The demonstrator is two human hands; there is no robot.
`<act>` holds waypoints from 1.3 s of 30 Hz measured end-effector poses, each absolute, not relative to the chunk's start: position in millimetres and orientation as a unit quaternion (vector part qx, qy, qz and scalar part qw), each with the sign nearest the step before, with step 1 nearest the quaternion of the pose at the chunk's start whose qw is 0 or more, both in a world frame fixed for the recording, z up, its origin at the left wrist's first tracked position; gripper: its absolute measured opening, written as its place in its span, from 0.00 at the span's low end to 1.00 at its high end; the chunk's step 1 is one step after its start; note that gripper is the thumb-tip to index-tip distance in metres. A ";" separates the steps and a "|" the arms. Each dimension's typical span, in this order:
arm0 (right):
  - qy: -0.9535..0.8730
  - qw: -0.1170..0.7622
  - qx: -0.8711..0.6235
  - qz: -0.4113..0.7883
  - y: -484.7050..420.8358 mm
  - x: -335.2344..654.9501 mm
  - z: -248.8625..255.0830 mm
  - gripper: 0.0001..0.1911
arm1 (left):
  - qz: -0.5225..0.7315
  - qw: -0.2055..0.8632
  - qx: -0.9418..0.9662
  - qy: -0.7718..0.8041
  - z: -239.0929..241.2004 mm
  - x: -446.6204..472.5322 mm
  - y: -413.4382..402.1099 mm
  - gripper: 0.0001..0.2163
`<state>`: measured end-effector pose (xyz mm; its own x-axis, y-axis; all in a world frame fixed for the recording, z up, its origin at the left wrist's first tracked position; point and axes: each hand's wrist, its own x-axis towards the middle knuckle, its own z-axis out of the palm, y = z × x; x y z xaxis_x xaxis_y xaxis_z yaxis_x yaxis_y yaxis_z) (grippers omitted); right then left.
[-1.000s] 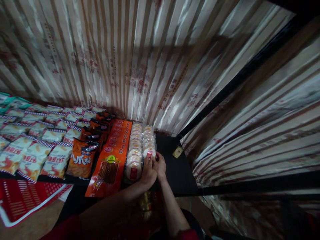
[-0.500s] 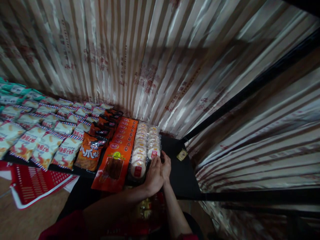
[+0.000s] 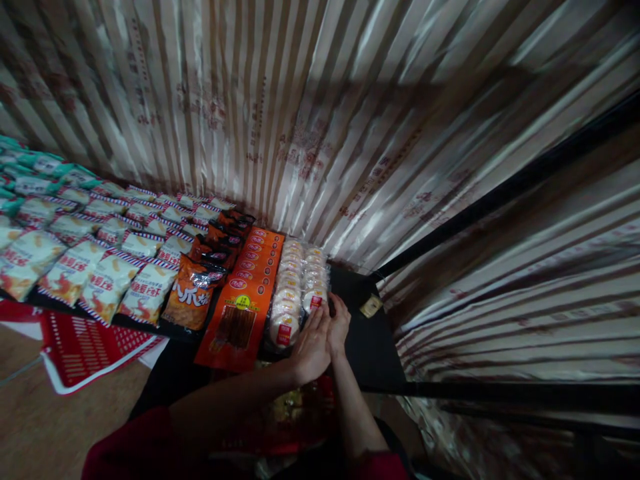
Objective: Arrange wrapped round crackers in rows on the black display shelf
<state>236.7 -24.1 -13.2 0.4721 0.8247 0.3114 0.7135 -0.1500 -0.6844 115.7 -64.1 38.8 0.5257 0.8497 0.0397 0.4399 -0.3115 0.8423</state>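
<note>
Left hand (image 3: 311, 343) fingers flat, right hand (image 3: 339, 325) fingers' closure indiscernible, both meet the front cake packet (image 3: 315, 300) at the black surface's (image 3: 367, 347) right end; light, even pressure should hold its row straight.

A glossy curtain (image 3: 300, 100), striped cream and brown with faint red print, forms the back wall and wraps round to the right. Black frame bars (image 3: 500, 193) cross it there. The black bench (image 3: 373, 350) sits in dim light. The floor (image 3: 30, 433) looks brownish, perhaps wood.
</note>
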 end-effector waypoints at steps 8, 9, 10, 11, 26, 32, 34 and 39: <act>-0.516 0.408 -0.753 0.033 -27.9 234.2 -13.4 0.29 | 0.266 0.409 0.767 0.418 40.0 113.6 -65.4 0.30; -0.516 0.410 -0.751 0.027 -28.9 234.6 -12.4 0.29 | 0.273 0.406 0.768 0.414 41.6 113.0 -65.7 0.31; -0.517 0.414 -0.749 0.020 -29.7 234.7 -10.7 0.29 | 0.284 0.401 0.769 0.409 43.6 112.1 -66.0 0.31; -0.518 0.419 -0.746 0.011 -30.3 234.1 -8.1 0.28 | 0.297 0.395 0.770 0.403 45.8 110.5 -66.2 0.31; -0.628 0.478 -0.598 0.136 -62.6 93.9 31.4 0.20 | 0.307 0.110 0.750 0.576 -3.3 -14.5 -54.7 0.21; -0.671 0.439 -0.566 0.189 -80.7 42.9 12.6 0.21 | 0.255 0.040 0.783 0.566 -42.2 -44.2 -41.9 0.22; -0.676 0.431 -0.568 0.186 -80.9 38.4 8.5 0.21 | 0.250 0.023 0.783 0.569 -46.7 -47.0 -40.0 0.23; -0.671 0.428 -0.582 0.166 -76.6 41.3 1.1 0.22 | 0.217 -0.007 0.780 0.587 -41.8 -46.7 -38.9 0.23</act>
<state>41.3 -76.6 1.1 0.0448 0.9236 0.3806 0.6391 0.2664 -0.7215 -46.7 -38.9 -41.8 0.2160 0.9129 0.3465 0.9190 -0.3099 0.2436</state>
